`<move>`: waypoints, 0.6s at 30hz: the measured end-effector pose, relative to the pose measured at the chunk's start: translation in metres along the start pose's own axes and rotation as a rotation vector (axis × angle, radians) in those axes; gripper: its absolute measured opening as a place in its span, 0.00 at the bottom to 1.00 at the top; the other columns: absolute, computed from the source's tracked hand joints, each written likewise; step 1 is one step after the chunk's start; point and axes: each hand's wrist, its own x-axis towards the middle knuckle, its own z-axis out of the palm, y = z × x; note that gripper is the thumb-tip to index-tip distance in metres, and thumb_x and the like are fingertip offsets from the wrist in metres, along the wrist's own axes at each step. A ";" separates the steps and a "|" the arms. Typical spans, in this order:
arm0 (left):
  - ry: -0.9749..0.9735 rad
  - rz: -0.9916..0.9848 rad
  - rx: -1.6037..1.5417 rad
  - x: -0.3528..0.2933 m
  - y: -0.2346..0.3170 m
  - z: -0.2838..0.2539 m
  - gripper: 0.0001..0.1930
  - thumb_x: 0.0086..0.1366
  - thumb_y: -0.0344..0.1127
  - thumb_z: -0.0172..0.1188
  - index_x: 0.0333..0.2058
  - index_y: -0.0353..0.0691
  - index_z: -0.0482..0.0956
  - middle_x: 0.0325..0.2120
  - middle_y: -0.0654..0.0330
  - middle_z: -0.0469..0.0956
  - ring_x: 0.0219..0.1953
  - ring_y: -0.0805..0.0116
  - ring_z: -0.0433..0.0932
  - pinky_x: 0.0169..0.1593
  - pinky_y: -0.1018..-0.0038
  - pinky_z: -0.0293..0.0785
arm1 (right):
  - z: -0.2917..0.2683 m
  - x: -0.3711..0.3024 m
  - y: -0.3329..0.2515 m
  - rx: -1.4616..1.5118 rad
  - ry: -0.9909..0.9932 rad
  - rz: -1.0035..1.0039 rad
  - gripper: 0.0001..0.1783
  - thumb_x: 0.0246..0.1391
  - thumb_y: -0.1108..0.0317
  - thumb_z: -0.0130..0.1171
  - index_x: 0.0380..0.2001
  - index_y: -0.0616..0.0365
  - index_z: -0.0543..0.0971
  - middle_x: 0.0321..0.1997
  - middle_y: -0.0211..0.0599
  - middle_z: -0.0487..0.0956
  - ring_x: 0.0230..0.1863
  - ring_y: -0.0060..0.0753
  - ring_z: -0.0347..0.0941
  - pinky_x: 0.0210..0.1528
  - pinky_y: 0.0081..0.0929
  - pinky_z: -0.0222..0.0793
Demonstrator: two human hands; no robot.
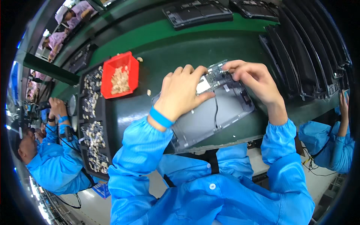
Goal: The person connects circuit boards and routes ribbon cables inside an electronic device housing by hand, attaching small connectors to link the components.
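Observation:
A grey, flat electronics casing (198,116) lies tilted on the green bench in front of me. Along its far side runs a circuit board (214,79) with a white patch, and a black cable (216,110) crosses the bare panel. My left hand (182,90) rests over the far left part of the casing, its thumb stretched out and its fingertips partly hidden. A blue band circles that wrist. At the board's far right corner, my right hand (257,80) has thumb and fingers drawn together; what lies between them is too small to make out.
Left of the casing, a red bin (134,80) holds small tan pieces, beside a black compartment tray (106,123) of small parts. Several dark casings (292,52) stand upright at right; another casing (198,15) lies at the back. Co-workers (60,157) sit nearby.

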 end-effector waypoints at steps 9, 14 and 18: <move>0.168 0.364 -0.030 -0.001 0.000 0.021 0.20 0.60 0.47 0.70 0.50 0.53 0.82 0.55 0.58 0.77 0.52 0.56 0.78 0.51 0.60 0.73 | 0.023 -0.046 -0.014 -0.121 0.251 0.313 0.10 0.62 0.74 0.64 0.45 0.67 0.83 0.27 0.33 0.84 0.31 0.16 0.79 0.37 0.14 0.72; 0.192 0.386 -0.146 0.004 -0.006 0.030 0.13 0.59 0.45 0.71 0.41 0.50 0.86 0.50 0.60 0.80 0.48 0.58 0.79 0.48 0.63 0.77 | 0.039 -0.034 -0.007 -0.246 0.344 0.399 0.09 0.62 0.72 0.66 0.40 0.69 0.82 0.27 0.35 0.85 0.31 0.16 0.80 0.35 0.16 0.73; 0.210 0.408 -0.164 0.006 -0.009 0.033 0.13 0.58 0.44 0.71 0.40 0.48 0.86 0.49 0.60 0.81 0.45 0.58 0.80 0.46 0.64 0.79 | 0.040 -0.022 0.000 -0.331 0.337 0.440 0.10 0.62 0.71 0.66 0.37 0.71 0.83 0.27 0.38 0.86 0.30 0.18 0.81 0.34 0.17 0.74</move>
